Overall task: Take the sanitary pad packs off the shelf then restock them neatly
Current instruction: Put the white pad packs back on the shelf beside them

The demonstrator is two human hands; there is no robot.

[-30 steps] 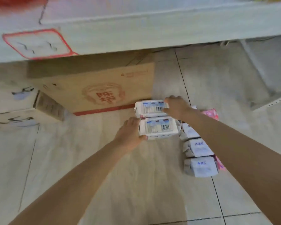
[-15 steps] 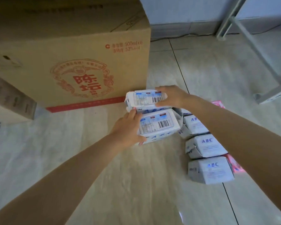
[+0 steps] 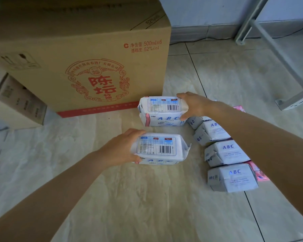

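Left hand (image 3: 120,148) clamps near pack (image 3: 160,148); right hand (image 3: 193,104) clamps far pack (image 3: 162,110); both long axes run left-right, parallel.

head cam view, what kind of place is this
Probably a shop's stockroom or back area: sanitary pad packs lined up on a tiled floor, a big liquor carton, and a metal shelf frame by the wall.

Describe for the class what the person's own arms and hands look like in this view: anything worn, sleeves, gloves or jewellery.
Both arms are bare as far as the frame shows: no sleeves reach the forearms. The left hand and right hand wear no gloves. No watch, bracelet or ring is visible on either wrist or on the fingers that show. The forearms are slim and enter from the lower corners of the picture.
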